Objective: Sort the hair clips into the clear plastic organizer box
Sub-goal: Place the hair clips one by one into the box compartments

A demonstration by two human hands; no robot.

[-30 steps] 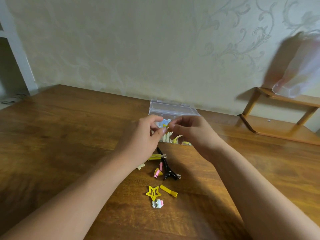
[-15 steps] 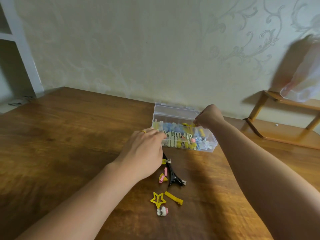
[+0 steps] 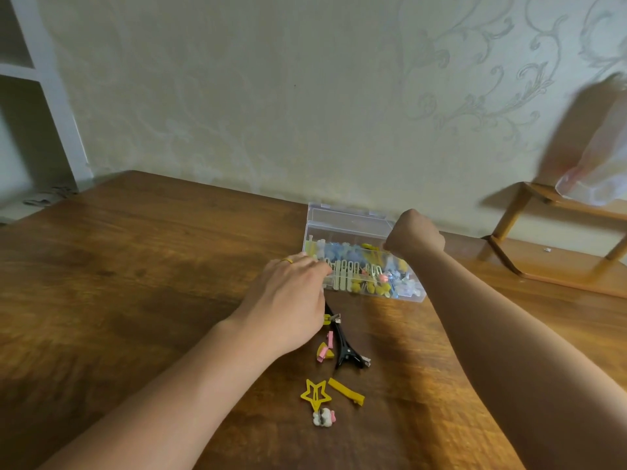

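Dark brown wooden table [image 3: 118, 283] against pale embossed-wallpaper wall [image 3: 271, 96]. Clear plastic organizer box [image 3: 349, 228], lid up, at far edge, holds pastel clips. Left hand [image 3: 288, 300] rests at box's near-left corner, fingers lie loose. Right hand [image 3: 414, 235] over box, fingers curled; contents: cannot tell. Yellow star-shaped hair clip [image 3: 315, 393], black claw clip [image 3: 346, 351] lie loose on table.

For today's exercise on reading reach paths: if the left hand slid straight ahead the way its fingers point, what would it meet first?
The left hand points at the organizer box; it would likely meet its near-left edge first, and may already touch it.
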